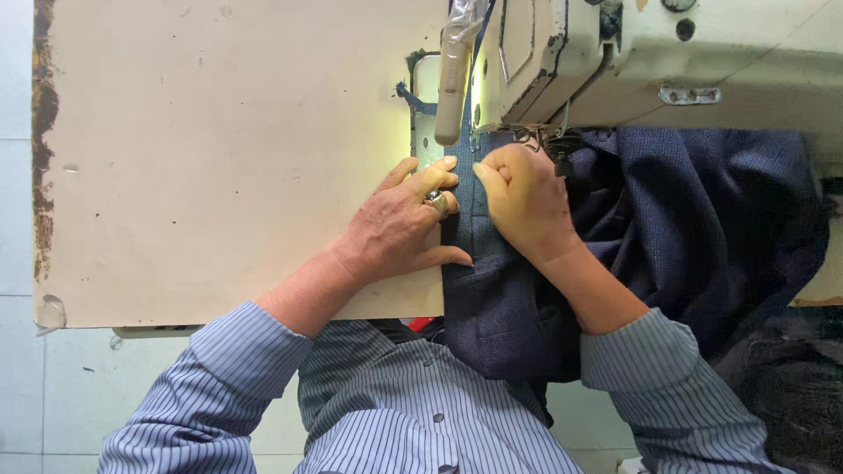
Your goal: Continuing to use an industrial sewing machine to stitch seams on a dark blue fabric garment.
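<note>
A dark blue woven garment (694, 219) lies under the head of a cream sewing machine (667, 61), and a strip of it runs down towards me. My left hand (399, 224), with a ring on one finger, lies flat with fingers spread, pressing the left edge of the strip just below the needle area. My right hand (522, 197) is curled into a loose fist and pinches the cloth strip (479, 254) right beside the left hand. Both hands touch the fabric close to the presser foot (474, 132), which is partly hidden by the machine head.
The beige sewing table top (219, 158) spreads out to the left, with a worn, chipped left edge (42, 149). Bunched dark cloth hangs off the right side (781, 377). Pale floor tiles (18, 369) show below. My sleeves are blue striped shirt cloth.
</note>
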